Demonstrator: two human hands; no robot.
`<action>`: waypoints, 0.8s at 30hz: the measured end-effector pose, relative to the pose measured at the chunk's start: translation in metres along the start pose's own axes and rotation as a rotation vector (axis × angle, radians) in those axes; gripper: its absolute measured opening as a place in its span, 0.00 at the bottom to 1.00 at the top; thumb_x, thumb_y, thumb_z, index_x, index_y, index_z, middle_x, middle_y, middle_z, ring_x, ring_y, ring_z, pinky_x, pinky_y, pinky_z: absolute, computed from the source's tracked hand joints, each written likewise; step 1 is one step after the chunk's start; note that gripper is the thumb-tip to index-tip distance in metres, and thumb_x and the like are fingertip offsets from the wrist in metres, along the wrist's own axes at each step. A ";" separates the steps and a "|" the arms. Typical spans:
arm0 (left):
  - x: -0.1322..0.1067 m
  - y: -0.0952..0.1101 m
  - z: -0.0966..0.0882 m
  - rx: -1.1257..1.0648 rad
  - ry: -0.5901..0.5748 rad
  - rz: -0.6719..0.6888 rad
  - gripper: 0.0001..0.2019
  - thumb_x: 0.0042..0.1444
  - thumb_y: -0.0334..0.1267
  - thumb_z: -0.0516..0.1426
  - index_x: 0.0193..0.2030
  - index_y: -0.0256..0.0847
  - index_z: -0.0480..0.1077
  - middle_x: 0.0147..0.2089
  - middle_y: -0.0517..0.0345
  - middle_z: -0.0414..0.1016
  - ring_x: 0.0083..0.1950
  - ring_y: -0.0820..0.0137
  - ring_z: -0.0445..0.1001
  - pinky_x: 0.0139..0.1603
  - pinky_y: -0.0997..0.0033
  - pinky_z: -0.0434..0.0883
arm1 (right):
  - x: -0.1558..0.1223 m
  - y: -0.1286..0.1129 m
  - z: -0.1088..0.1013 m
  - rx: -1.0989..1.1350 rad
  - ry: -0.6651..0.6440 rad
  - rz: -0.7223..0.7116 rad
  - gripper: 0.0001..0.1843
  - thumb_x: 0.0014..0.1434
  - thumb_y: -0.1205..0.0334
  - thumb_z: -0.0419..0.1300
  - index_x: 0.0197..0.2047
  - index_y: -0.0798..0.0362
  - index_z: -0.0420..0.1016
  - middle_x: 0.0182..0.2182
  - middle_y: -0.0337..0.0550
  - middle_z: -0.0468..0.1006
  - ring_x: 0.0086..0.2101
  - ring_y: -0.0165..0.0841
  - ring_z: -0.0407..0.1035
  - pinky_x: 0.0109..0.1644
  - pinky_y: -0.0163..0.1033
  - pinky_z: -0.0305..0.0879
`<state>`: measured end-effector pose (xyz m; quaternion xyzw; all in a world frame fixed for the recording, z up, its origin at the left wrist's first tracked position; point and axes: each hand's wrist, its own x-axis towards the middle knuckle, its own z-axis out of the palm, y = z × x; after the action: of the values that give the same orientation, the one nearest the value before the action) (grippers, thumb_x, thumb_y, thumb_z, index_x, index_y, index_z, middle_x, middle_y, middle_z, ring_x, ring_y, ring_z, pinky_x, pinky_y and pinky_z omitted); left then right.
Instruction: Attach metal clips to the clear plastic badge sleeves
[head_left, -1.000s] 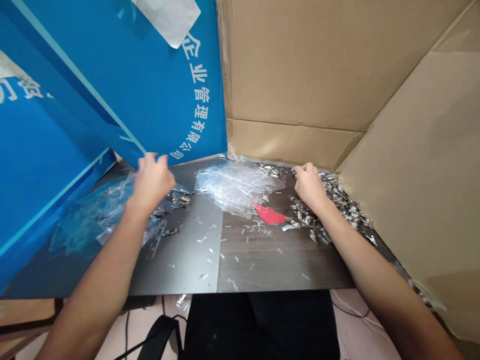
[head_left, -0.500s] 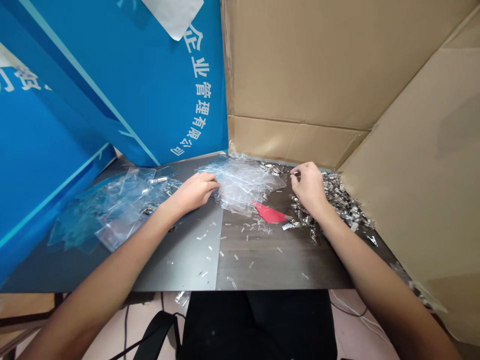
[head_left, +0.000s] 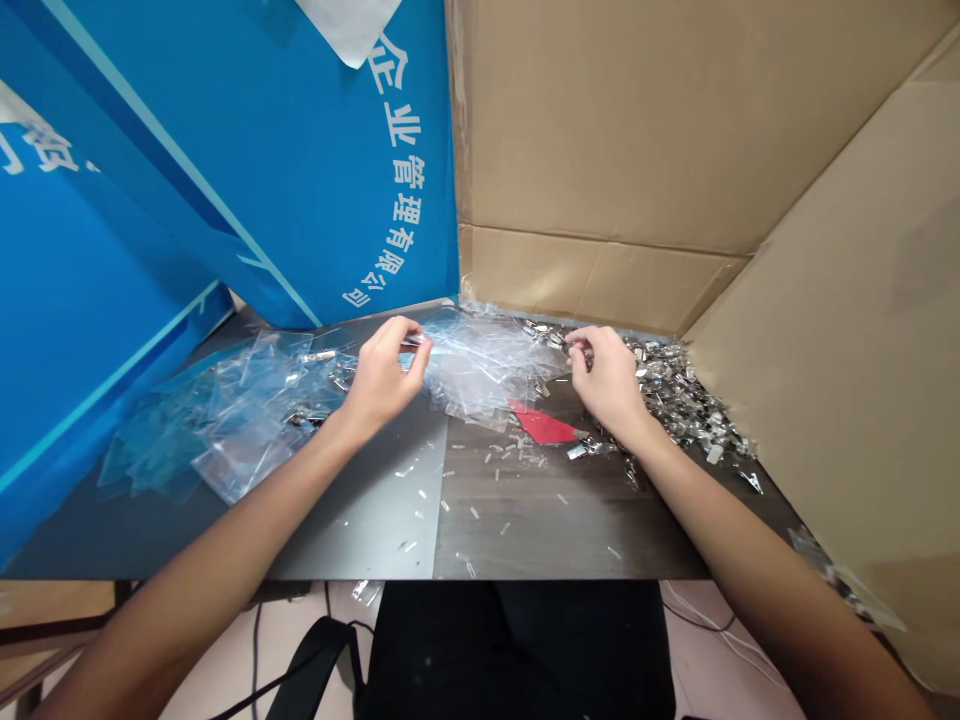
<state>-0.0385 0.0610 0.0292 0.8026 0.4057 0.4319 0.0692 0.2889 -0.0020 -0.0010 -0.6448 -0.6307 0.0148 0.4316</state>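
My left hand (head_left: pixel 386 375) is at the left edge of a heap of clear plastic sleeves (head_left: pixel 480 375), thumb and fingers closed on the edge of a clear plastic sleeve. Across the heap, my right hand (head_left: pixel 606 380) has its thumb and index finger curled together in a pinch; whatever is between them is too small to make out. Beside and behind that hand spreads a pile of small metal clips (head_left: pixel 686 400). More metal clips (head_left: pixel 546 333) lie at the back of the heap. A red piece (head_left: pixel 547 427) sits in front, between the heap and my right hand.
A second spread of clear sleeves (head_left: pixel 247 420), some with metal clips, covers the table's left side. Tiny clear strips (head_left: pixel 474 512) are scattered over the table (head_left: pixel 525 545). Blue printed panels (head_left: pixel 315 180) and cardboard walls (head_left: pixel 600 130) enclose the back and sides.
My left hand has lifted and turned, its thumb and fingers now at the sleeve edge. My right hand has shifted slightly left, towards the heap.
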 end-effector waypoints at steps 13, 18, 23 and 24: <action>-0.039 0.053 0.022 -0.297 0.077 0.181 0.04 0.69 0.34 0.66 0.41 0.42 0.77 0.41 0.55 0.81 0.43 0.65 0.81 0.45 0.61 0.80 | -0.043 -0.056 0.014 0.704 -0.374 0.181 0.11 0.63 0.60 0.55 0.38 0.51 0.79 0.27 0.34 0.69 0.28 0.32 0.61 0.36 0.39 0.57; -0.049 0.055 0.022 -0.178 0.130 0.421 0.08 0.69 0.26 0.65 0.44 0.45 0.76 0.48 0.53 0.82 0.52 0.61 0.86 0.53 0.56 0.85 | -0.050 -0.068 0.013 0.950 -0.493 0.309 0.21 0.70 0.41 0.61 0.37 0.51 0.77 0.25 0.31 0.61 0.24 0.29 0.49 0.30 0.39 0.47; -0.054 0.057 0.025 -0.186 0.025 0.456 0.10 0.68 0.24 0.64 0.48 0.44 0.74 0.58 0.45 0.80 0.63 0.57 0.84 0.62 0.49 0.85 | -0.056 -0.075 0.009 1.012 -0.483 0.165 0.31 0.71 0.29 0.62 0.35 0.49 0.76 0.26 0.34 0.64 0.26 0.31 0.54 0.31 0.40 0.55; -0.055 0.058 0.026 -0.188 -0.007 0.418 0.10 0.69 0.25 0.65 0.49 0.44 0.74 0.61 0.43 0.79 0.66 0.55 0.82 0.65 0.46 0.84 | -0.056 -0.074 0.008 0.956 -0.454 0.140 0.29 0.71 0.30 0.63 0.36 0.49 0.78 0.27 0.36 0.69 0.27 0.32 0.59 0.34 0.41 0.60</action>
<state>-0.0014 -0.0098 0.0049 0.8607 0.1882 0.4699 0.0543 0.2132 -0.0561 0.0072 -0.3973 -0.5866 0.4685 0.5278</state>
